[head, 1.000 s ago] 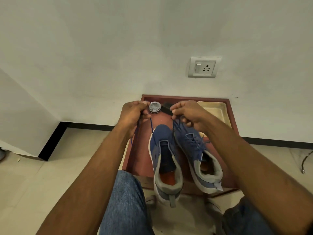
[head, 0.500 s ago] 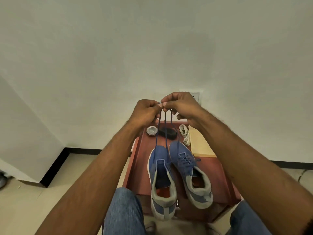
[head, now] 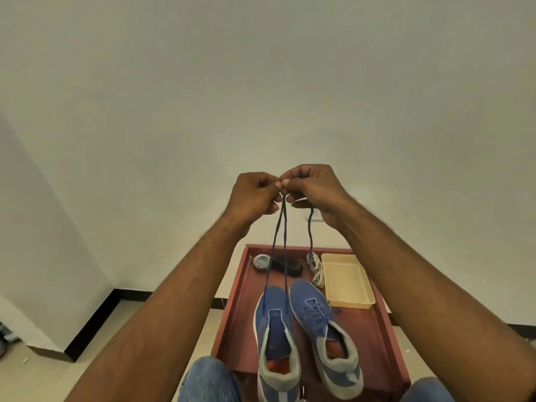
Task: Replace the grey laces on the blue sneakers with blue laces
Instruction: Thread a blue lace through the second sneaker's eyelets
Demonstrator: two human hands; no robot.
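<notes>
where both hands [head: 282, 188] pinch its ends, blue lace [head: 284, 242] vertical, down to left sneaker [head: 277, 340]

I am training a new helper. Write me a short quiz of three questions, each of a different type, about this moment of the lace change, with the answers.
1. True or false: the right sneaker already carries a blue lace through its eyelets.
2. Multiple choice: where do the old pale laces lie? A) inside the yellow tray B) on the red table, beside the yellow tray C) inside the left sneaker
3. Fill in: the left hand and the right hand pinch the two ends of the blue lace that rises from the ____ sneaker.

Key: 1 true; 2 B; 3 left.
</notes>
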